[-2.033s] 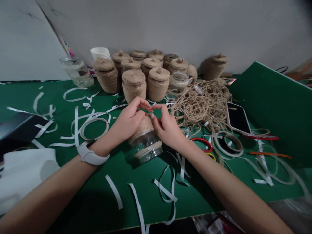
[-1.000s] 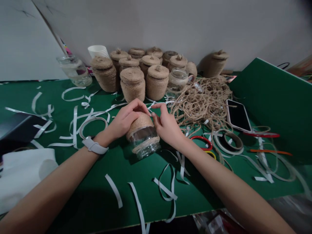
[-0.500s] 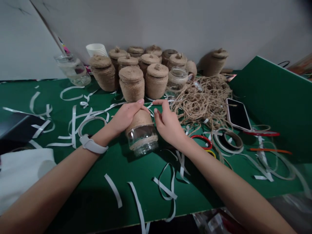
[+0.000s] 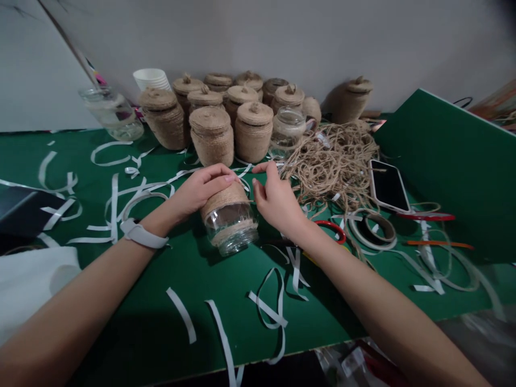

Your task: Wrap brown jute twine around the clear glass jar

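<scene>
A glass jar lies tilted on the green table, its bare glass toward me. Jute twine is wound around its far part, with another band near the close end. Over the wound part curls my left hand, holding the jar. My right hand is just right of the jar, index finger and thumb apart, other fingers curled. A strand of twine runs from the jar's side toward this hand; its grip on the strand is mostly hidden.
Several twine-covered jars stand behind, beside a bare glass jar. Loose twine is heaped at right, near a phone, tape rolls and red-handled scissors. White strips litter the table.
The left hand has shifted its fingers and thumb over the jar's wound part. The jar has turned slightly, and the right hand stays beside it. The whole view has shifted a little.
</scene>
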{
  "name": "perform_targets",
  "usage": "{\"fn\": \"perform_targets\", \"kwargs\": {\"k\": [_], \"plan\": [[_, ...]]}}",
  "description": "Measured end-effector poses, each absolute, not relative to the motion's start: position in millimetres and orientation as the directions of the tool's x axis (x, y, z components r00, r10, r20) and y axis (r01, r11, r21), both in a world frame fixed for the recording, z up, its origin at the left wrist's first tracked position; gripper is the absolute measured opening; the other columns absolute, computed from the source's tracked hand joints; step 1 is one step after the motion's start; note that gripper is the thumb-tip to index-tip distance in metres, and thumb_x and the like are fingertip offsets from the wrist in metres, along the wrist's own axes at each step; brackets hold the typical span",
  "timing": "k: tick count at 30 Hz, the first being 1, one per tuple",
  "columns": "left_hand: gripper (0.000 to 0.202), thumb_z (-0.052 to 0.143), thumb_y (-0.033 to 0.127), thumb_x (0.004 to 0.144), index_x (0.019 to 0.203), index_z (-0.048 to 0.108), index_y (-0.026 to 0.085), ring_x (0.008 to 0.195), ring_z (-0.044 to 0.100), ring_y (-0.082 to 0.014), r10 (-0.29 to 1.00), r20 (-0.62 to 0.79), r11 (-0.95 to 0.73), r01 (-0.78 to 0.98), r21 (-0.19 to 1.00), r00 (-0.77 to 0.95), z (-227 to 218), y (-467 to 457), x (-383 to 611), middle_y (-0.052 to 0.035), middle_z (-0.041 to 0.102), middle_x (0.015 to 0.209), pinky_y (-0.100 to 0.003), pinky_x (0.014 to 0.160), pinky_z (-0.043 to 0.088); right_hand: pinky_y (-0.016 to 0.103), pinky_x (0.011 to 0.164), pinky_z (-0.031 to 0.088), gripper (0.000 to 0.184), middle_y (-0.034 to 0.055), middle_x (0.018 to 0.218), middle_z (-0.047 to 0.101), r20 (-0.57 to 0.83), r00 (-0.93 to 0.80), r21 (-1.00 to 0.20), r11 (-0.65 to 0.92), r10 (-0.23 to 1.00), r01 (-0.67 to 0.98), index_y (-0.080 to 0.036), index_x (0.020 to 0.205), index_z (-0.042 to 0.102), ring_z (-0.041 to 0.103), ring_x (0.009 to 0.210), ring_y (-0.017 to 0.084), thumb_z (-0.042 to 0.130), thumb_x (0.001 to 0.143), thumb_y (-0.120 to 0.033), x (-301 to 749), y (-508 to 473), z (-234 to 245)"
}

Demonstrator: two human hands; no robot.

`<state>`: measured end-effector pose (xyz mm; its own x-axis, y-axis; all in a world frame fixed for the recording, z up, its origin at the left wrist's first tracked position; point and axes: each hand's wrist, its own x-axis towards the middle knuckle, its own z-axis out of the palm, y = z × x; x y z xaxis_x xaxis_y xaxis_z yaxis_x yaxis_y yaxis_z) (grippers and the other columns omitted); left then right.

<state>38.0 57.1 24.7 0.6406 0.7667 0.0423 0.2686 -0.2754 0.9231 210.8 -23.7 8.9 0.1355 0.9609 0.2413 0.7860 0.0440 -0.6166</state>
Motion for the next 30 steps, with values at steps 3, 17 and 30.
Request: {"fn": "perform_targets", "kwargs": {"k": [3,17,30], "plan": [[0.033,0.060,0.048,0.084,0.091,0.067,0.017,0.087,0.060,-0.0214,0.763,0.073,-0.330,0.291,0.898,0.642,27.3,56.3,38.1,-0.0054,0.069,0.094,-0.032,0.078,0.047,0.028,0.056,0.034,0.031,0.0008,0.063,0.053,0.207,0.112,-0.597,0.035,0.972,0.802,-0.015,0.119,0.042,0.048,0.050,0.018,0.034,0.092,-0.027,206.3,-24.6,7.0],[0.080,0.062,0.068,0.081,0.146,0.037,0.028,0.131,0.047,-0.0307,0.524,0.120,-0.433,0.142,0.890,0.843,20.6,49.4,24.3,-0.0108,0.046,0.146,-0.036,0.101,0.045,0.026,0.058,0.035,0.021,-0.0065,0.061,0.045,0.233,0.114,-0.807,0.127,0.966,0.576,-0.021,0.110,0.045,0.045,0.051,0.014,0.045,0.090,-0.025,219.0,-22.6,12.6],[0.056,0.043,0.064,0.093,0.083,0.072,0.017,0.091,0.066,-0.0251,0.851,0.118,-0.311,0.311,0.898,0.512,40.3,30.8,58.4,-0.0073,0.075,0.091,-0.035,0.089,0.047,0.029,0.059,0.042,0.022,-0.0004,0.073,0.059,0.319,0.025,-0.778,0.247,0.948,0.577,-0.021,0.115,0.042,0.056,0.054,0.017,0.033,0.098,-0.032,196.0,-36.6,20.4]]}}
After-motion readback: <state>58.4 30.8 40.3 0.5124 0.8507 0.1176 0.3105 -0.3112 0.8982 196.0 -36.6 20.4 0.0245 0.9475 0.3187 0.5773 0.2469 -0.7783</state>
